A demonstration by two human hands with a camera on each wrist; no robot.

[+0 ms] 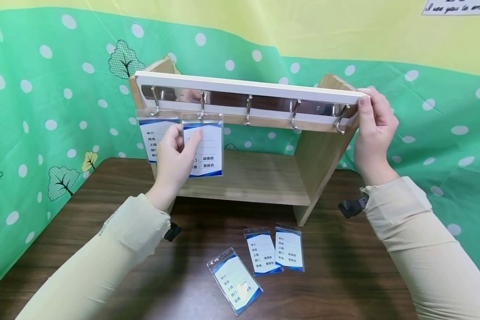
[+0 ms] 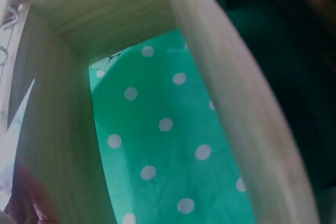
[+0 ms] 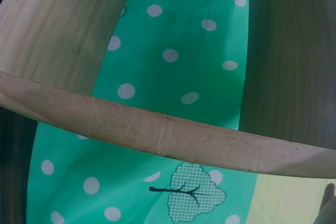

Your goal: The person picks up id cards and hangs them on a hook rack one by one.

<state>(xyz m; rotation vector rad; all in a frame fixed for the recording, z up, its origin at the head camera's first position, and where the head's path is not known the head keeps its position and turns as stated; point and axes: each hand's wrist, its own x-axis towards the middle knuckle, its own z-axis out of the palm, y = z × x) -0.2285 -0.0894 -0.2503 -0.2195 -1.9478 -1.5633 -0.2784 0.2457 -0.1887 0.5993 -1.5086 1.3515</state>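
My left hand (image 1: 175, 155) pinches a clear badge holder (image 1: 209, 149) with a blue-and-white card between thumb and fingers. The holder's top edge is at the second hook from the left (image 1: 202, 104); whether the hook passes through its slot I cannot tell. Beside it, partly behind my hand, another badge (image 1: 148, 133) hangs below the leftmost hook (image 1: 155, 100). My right hand (image 1: 376, 133) grips the right end of the rack's white front board (image 1: 244, 84). In the left wrist view, the held badge (image 2: 13, 150) appears edge-on by my fingers.
The wooden rack (image 1: 244, 173) stands tilted on a dark wooden table (image 1: 144, 275). More metal hooks (image 1: 249, 109) line its front strip. On the table before it lie a slanted badge (image 1: 235, 281) and two overlapping badges (image 1: 262, 251). A green dotted cloth (image 1: 64, 89) hangs behind.
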